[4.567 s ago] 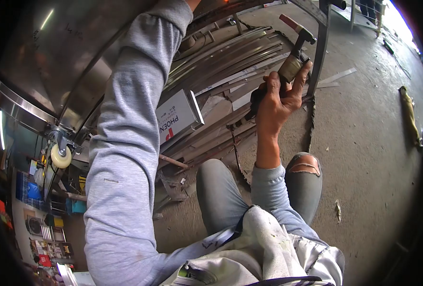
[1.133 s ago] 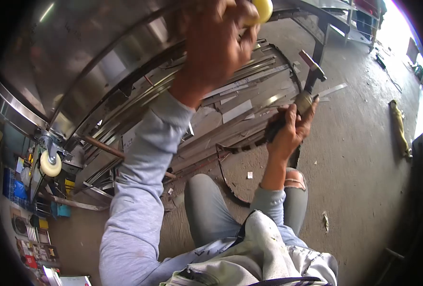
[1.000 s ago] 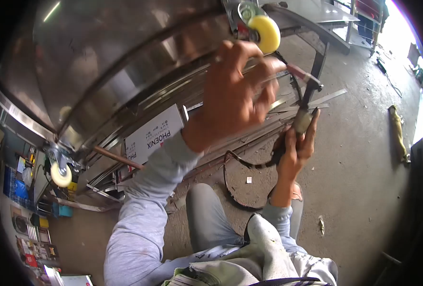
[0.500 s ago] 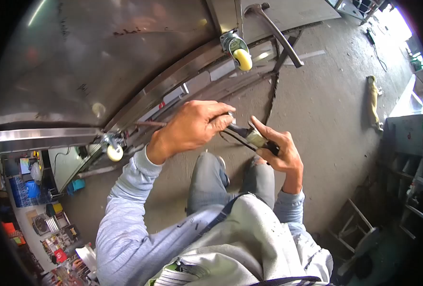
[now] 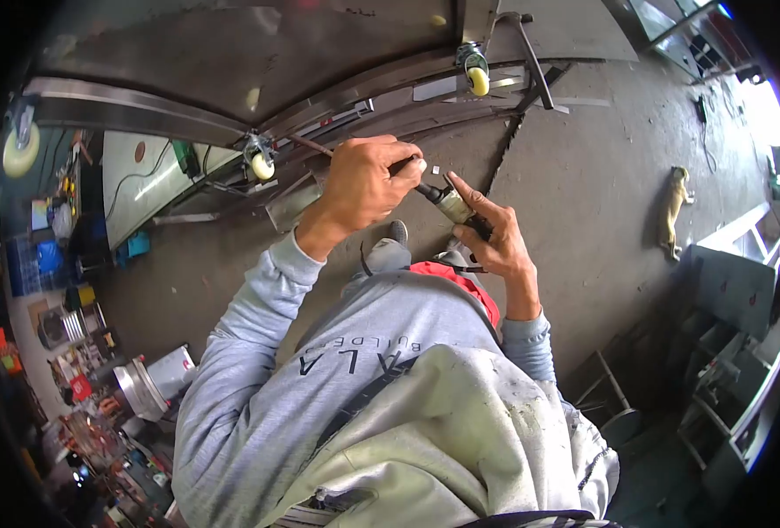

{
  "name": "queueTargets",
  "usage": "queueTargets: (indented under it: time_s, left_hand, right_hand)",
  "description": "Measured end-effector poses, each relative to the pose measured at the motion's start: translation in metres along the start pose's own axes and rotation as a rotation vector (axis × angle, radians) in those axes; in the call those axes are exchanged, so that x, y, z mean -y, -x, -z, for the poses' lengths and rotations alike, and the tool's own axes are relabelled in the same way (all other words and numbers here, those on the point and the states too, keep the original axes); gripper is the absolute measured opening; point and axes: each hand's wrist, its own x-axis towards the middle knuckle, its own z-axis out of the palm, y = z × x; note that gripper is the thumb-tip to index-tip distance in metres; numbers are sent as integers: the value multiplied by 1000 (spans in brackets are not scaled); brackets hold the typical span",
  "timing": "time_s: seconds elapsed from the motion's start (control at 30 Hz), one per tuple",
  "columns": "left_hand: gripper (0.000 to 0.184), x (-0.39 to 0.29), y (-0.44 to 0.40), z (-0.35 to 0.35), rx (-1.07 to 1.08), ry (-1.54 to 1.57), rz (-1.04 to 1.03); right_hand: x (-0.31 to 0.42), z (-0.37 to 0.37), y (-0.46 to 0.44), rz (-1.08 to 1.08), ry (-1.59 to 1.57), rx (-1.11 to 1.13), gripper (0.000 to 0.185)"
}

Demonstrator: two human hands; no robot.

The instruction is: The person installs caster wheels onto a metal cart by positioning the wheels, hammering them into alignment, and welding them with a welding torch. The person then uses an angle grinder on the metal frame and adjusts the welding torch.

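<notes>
Both hands meet in front of my body around a cylindrical tool (image 5: pixel 453 204), pale in its middle with dark ends; its exact kind I cannot make out. My right hand (image 5: pixel 502 239) wraps its lower end, with the index finger stretched along it. My left hand (image 5: pixel 368 187) is closed at the upper dark end, thumb and fingers pinched together. What lies inside the left fingers is partly hidden. A dark cord hangs near the right wrist.
Above the hands stands a large metal cabinet (image 5: pixel 355 53) on casters, one yellow-wheeled caster (image 5: pixel 478 81) close by. A hammer (image 5: pixel 535 66) rests at its right. A dog (image 5: pixel 674 213) lies on the floor at right. Cluttered tools (image 5: pixel 99 440) fill the lower left.
My view has tilted, so the cabinet sits higher and more of my torso shows. Both hands have risen slightly in the view, still around the tool.
</notes>
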Motion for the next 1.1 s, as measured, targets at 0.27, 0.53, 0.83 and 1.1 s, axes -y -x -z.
queueTargets:
  time_s: [0.27,0.53,0.83,1.1]
  left_hand:
    - [13,-2,22,-22,-223,-84,-20]
    - [25,7,30,-53,-477,-252,13]
    - [58,49,59,-26,-586,774,490]
    - [66,-40,30,-135,-160,1352,446]
  right_hand:
    - [26,7,0,-74,198,54,73]
    - [18,-7,4,20,181,-30,74]
    - [-8,17,11,-90,-534,-225,71]
    - [-15,-26,22,143,119,-282,59]
